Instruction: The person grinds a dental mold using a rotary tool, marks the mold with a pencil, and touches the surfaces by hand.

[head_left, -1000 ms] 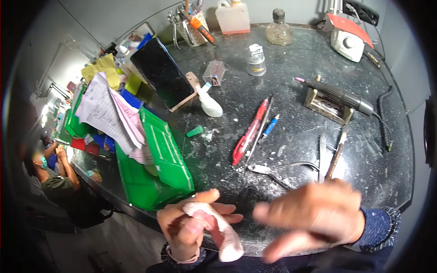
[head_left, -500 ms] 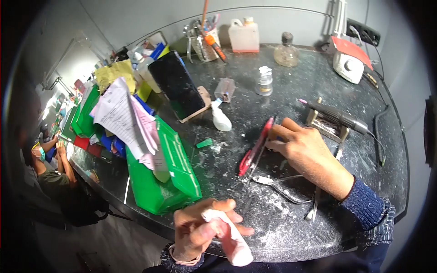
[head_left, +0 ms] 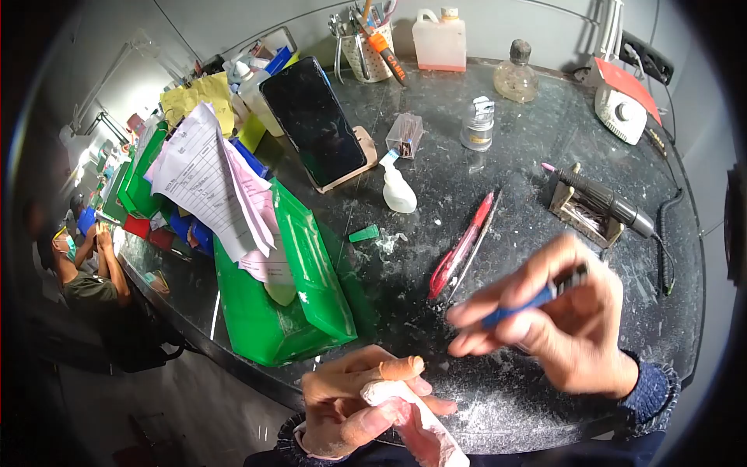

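Note:
Near the table's front edge my left hand (head_left: 350, 405) is closed on a curved pink piece with a white, plaster-like coat (head_left: 416, 428). My right hand (head_left: 556, 311), a little blurred, is raised over the table to its right. Its fingers grip a slim blue tool with a dark end (head_left: 517, 307), and the motion blur hides its exact kind. Just beyond the right hand lie a red pen (head_left: 467, 245) and a thin metal tool (head_left: 476, 253), side by side. White powder (head_left: 506, 416) covers the dark tabletop below both hands.
A green bin with papers (head_left: 288, 335) stands at left, beside a phone on a stand (head_left: 315, 124). A small white bottle (head_left: 398, 191), a glass jar (head_left: 477, 128) and a rotary handpiece on a rest (head_left: 603, 198) lie farther back. Another person (head_left: 85, 272) sits at far left.
My right hand has left the red pen and metal tool, moved toward me and now holds the blue tool. My left hand still holds the coated piece. The view has shifted slightly.

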Demonstrator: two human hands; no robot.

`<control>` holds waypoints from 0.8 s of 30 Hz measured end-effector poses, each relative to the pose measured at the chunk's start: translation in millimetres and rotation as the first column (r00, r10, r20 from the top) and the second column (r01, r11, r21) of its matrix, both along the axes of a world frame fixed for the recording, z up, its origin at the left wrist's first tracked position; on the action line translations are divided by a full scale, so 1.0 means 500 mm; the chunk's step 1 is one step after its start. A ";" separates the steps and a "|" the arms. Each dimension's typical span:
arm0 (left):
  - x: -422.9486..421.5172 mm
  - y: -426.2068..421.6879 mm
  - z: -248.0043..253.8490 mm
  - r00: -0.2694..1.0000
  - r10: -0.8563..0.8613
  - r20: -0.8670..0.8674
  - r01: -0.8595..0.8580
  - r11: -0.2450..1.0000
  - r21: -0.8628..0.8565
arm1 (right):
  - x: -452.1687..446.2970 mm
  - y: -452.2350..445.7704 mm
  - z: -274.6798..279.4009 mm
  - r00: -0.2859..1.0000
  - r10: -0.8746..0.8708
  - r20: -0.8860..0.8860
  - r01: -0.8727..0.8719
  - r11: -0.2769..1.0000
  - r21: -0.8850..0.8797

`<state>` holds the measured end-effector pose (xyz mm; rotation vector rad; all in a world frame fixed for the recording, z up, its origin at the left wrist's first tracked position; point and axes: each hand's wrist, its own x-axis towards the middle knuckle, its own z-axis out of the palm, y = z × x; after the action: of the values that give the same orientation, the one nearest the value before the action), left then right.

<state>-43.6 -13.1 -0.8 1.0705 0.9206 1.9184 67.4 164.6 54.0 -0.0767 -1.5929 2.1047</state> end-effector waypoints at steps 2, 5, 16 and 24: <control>-0.002 0.000 -0.001 1.000 0.028 0.002 -0.028 1.000 0.000 | 0.008 -0.008 -0.002 1.000 0.015 0.014 -0.016 0.998 0.066; -0.003 -0.002 0.013 0.992 0.123 0.013 -0.122 0.991 -0.057 | 0.012 0.001 -0.007 0.990 -0.125 -0.065 0.136 0.968 0.210; 0.011 -0.002 -0.034 0.371 0.798 -0.475 -0.734 0.565 0.376 | 0.054 -0.081 0.047 0.980 -0.145 0.136 0.158 0.983 -0.092; 0.032 0.022 -0.017 0.114 0.843 -0.526 -0.782 0.403 0.476 | 0.040 -0.086 -0.008 0.995 -0.006 -0.096 0.044 0.915 0.401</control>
<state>-27.8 -1.9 -9.5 1.6153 2.3545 2.3849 87.5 121.8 49.9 0.1388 -1.9209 1.6918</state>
